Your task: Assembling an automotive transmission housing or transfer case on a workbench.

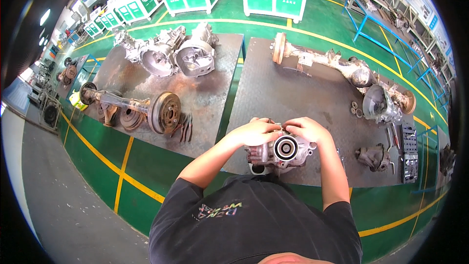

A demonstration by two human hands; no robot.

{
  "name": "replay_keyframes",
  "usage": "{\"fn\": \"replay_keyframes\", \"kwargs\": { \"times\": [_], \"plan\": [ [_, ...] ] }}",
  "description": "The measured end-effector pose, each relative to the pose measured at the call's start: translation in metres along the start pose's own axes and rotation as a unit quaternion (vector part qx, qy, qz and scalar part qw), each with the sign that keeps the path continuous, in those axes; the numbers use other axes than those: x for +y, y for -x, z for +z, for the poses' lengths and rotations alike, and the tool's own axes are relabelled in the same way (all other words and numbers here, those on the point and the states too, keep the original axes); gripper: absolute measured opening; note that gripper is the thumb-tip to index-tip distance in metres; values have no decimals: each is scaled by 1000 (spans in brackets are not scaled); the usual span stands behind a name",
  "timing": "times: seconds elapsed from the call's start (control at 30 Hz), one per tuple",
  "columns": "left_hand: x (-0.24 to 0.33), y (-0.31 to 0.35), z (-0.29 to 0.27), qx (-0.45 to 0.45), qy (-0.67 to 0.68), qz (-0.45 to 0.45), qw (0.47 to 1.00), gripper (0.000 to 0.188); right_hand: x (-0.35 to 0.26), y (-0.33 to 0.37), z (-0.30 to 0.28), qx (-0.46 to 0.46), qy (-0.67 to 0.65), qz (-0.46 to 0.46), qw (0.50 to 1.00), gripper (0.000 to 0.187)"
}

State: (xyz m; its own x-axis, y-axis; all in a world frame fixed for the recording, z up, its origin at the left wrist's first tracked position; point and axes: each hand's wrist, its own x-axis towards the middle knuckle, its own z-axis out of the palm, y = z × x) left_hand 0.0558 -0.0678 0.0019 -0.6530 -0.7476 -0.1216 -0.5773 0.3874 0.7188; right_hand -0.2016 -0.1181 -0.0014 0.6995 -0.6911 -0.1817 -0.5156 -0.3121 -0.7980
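A grey cast-metal gearbox (pixel 295 160) stands at the table's front edge, close against my body. Its round opening with a black-ringed seal (pixel 286 147) faces up toward me. My left hand (pixel 261 132) lies over the gearbox's far left side, fingers curved around it. From the other side my right hand (pixel 308 130) grips the far right part, its fingers bent over the top. The fingertips of both hands come close together behind the round opening. What the fingertips touch on the far side is partly hidden.
Right of me lie a small dark housing (pixel 373 157), wrenches (pixel 392 142), a black socket set (pixel 409 154) and a bell housing (pixel 378 105). A long axle (pixel 337 66) spans the back. The left table (pixel 210 98) holds another axle (pixel 122 101), pliers (pixel 185 127) and gearboxes (pixel 195 56).
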Motion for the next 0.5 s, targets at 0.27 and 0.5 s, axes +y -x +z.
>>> {"fn": "replay_keyframes", "kwargs": {
  "times": [0.27,0.5],
  "plan": [
    [3,3,0,-16,1,-24,1000,54,-28,2,-8,-13,81,80,993,35],
    [26,13,-7,77,-102,-37,991,51,-11,-1,-3,12,8,39,999,36]
  ]
}}
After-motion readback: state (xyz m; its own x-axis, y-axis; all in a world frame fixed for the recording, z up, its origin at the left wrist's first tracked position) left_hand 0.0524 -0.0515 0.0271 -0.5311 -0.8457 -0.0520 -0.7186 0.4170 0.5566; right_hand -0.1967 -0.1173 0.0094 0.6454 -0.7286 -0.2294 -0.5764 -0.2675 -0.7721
